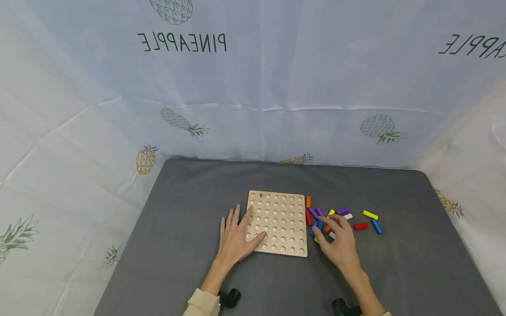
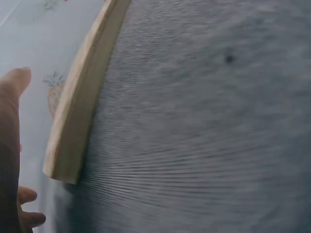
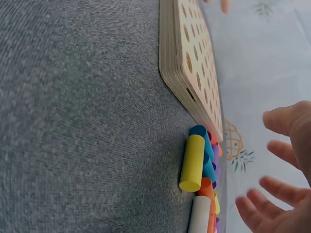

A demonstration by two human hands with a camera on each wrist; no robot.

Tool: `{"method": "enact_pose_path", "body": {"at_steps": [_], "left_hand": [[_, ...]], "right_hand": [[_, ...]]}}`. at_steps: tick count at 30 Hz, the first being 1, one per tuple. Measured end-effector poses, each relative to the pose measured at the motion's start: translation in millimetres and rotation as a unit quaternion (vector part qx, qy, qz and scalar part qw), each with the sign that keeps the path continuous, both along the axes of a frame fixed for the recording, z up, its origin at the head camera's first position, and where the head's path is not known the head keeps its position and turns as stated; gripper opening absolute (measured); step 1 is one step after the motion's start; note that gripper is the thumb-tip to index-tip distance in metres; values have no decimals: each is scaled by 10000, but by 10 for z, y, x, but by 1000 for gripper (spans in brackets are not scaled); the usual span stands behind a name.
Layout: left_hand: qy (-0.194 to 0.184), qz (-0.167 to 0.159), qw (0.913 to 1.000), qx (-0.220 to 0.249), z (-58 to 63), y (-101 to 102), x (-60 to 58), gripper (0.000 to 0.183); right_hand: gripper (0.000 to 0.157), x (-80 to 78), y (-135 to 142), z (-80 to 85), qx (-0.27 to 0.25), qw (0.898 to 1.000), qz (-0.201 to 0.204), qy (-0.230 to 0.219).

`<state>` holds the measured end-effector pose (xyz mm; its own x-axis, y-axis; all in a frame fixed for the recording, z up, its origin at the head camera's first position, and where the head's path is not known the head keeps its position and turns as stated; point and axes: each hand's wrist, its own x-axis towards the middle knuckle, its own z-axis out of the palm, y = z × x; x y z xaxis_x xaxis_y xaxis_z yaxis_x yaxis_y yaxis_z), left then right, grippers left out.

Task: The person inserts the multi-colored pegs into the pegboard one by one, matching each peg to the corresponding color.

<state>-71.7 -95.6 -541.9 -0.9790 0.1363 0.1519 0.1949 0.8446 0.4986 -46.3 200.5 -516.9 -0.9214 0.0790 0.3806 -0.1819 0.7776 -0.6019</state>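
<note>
A square wooden pegboard [image 1: 277, 224] with rows of round holes lies on the grey table. My left hand [image 1: 234, 240] rests over its left edge, fingers spread, with the thumb across the lower left corner. In the left wrist view the board's side edge [image 2: 82, 97] shows beside part of that hand. Just right of the board, my right hand [image 1: 339, 245] hovers over a loose pile of coloured pegs, its fingers apart and nothing between them. A yellow peg [image 3: 192, 162], a white peg [image 3: 199, 216] and several blue, orange and purple ones lie below it.
Apart from the pile, on the right, lie a red peg [image 1: 360, 226], a yellow peg [image 1: 370, 214] and a blue peg [image 1: 377, 226]. A pale cloth [image 1: 253, 79] with pineapple prints hangs behind the grey-covered table [image 1: 189, 197].
</note>
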Motion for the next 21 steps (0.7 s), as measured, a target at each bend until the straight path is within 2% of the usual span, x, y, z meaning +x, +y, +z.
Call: {"method": "enact_pose_path", "body": {"at_steps": [6,11,17,21], "left_hand": [[-101,45,9997,222,-128,-27,75,89],[-15,57,9999,150,-204,-45,113,90],[-26,62,10000,-13,-248,-52,136,95],[-68,69,9999,-142,-257,-48,141,101]], "right_hand": [[26,10,53,-19,-286,9989,170,-327],[22,19,75,-33,-329,9966,308,-695],[23,21,86,-49,-225,9901,417,-1320],[24,23,98,-52,-106,9883,462,-1450]]}}
